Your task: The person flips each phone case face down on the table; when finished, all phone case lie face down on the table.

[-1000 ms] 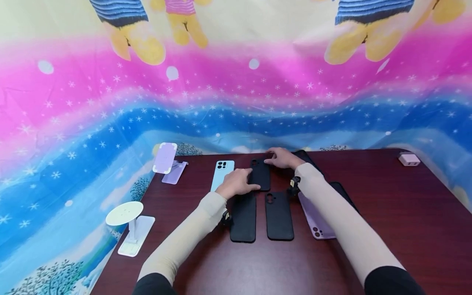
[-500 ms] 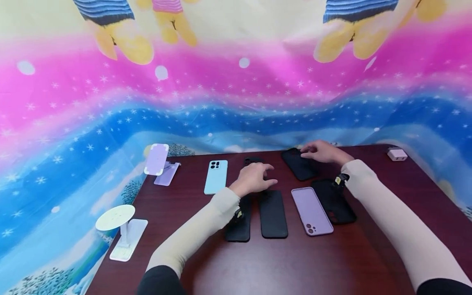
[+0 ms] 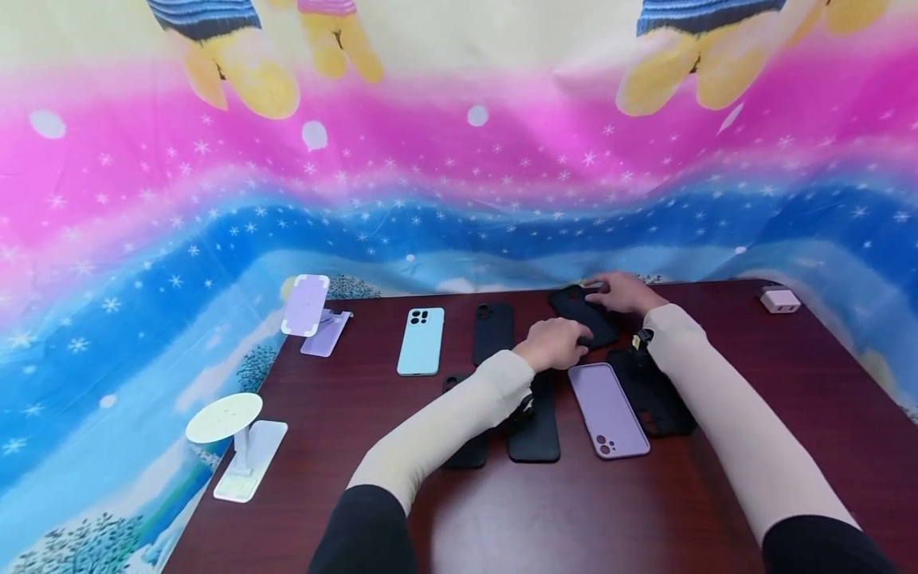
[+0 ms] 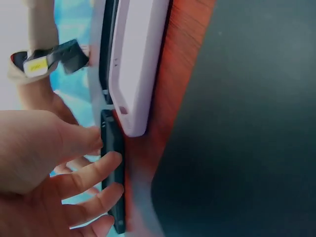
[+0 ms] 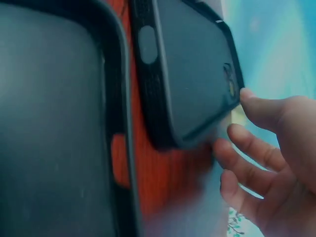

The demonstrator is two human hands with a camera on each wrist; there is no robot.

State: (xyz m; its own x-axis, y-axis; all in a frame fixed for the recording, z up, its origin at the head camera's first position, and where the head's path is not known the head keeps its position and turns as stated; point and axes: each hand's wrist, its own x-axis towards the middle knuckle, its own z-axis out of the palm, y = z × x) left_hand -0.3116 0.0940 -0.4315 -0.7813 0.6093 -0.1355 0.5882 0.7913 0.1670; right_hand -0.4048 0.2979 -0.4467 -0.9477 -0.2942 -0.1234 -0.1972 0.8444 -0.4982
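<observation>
Seen from above my own arms: phone cases lie in loose rows on the dark table (image 3: pixel 717 510), backs up, so each can be reached flat. Nearest me, two black cases (image 3: pixel 534 426) sit partly under my left sleeve, with a lilac case (image 3: pixel 608 410) just beside them at 3 o'clock and another dark case (image 3: pixel 656 395) touching its far side. Bare wood opens toward me at 6 o'clock, plenty of room to draw things back.

Farther out, both hands meet on the far black case (image 3: pixel 582 315), which lies askew near the table's back edge. My left hand (image 3: pixel 554 343) has its fingers (image 4: pixel 94 173) curled against the case's near end; my right hand (image 3: pixel 622 292) rests on the far end, fingertips (image 5: pixel 237 136) touching its rim, fingers only loosely bent. Little room remains at 12 o'clock before the backdrop (image 3: pixel 459 159).

At 10 o'clock lie another black case (image 3: pixel 493 331) and a pale blue case (image 3: pixel 421 340), well apart from my hands. Two stands (image 3: pixel 240 446) hold the left edge; a small charger (image 3: pixel 780 300) sits at 2 o'clock.
</observation>
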